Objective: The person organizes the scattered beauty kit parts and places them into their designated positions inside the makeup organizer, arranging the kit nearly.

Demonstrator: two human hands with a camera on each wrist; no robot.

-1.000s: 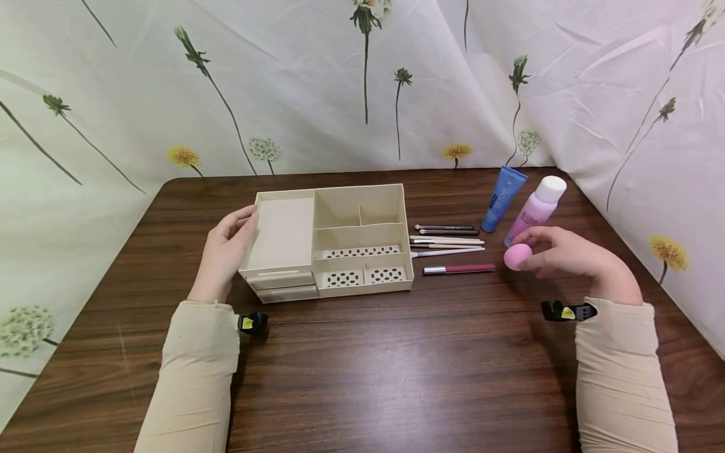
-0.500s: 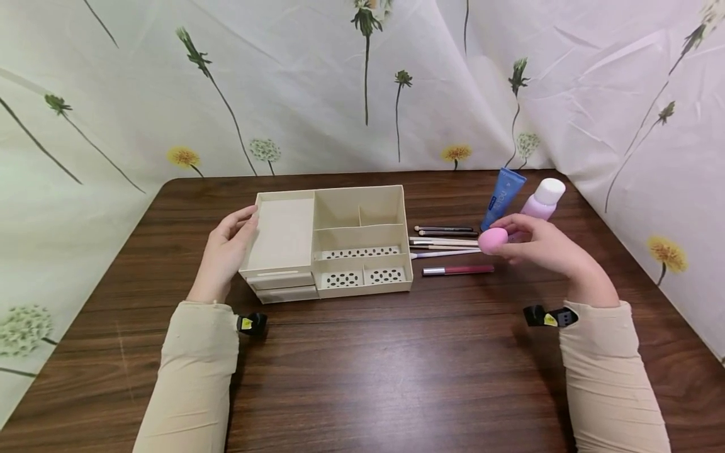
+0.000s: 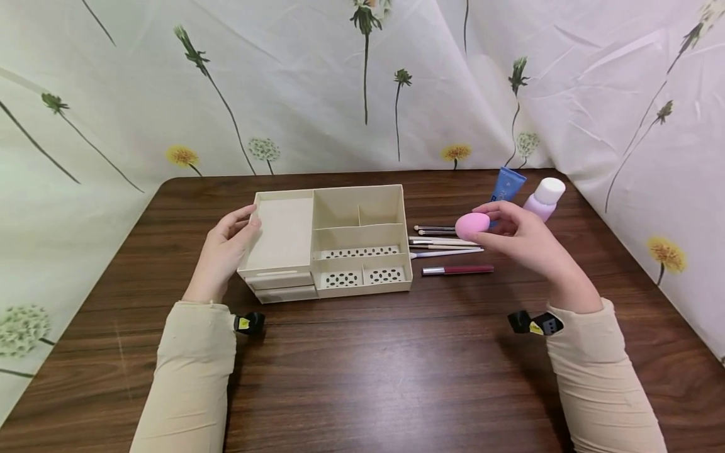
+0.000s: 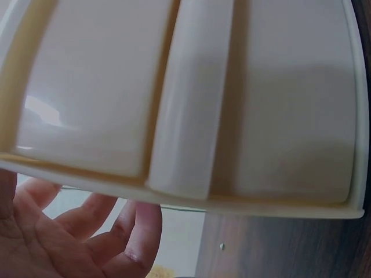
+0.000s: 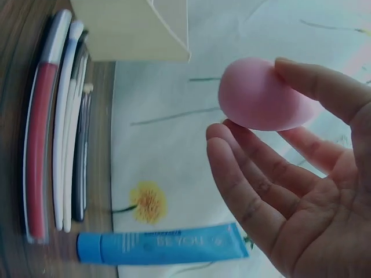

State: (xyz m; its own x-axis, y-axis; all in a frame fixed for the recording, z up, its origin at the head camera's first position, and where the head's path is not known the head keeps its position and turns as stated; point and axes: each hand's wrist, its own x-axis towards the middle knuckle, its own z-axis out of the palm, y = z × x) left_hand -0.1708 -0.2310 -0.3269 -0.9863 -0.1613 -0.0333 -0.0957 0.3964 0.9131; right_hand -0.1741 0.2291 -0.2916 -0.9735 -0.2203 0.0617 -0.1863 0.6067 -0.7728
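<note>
A pink egg-shaped makeup sponge is pinched between the thumb and fingers of my right hand, held above the tips of the makeup brushes. In the right wrist view the sponge hangs well off the table. My left hand rests against the left side of a cream desktop organizer, its fingers loosely bent along the wall. Two small drawers face the front of the organizer, and divided compartments lie on its right. The left wrist view shows the drawer fronts close up, with my fingers beside them.
Several makeup brushes and a red lip gloss tube lie right of the organizer. Behind my right hand stand a blue squeeze tube and a pink bottle with a white cap. A floral cloth hangs behind the table.
My right hand has carried the sponge leftward and a little up, away from the pink bottle toward the organizer. My left hand has stayed at the organizer's side.
</note>
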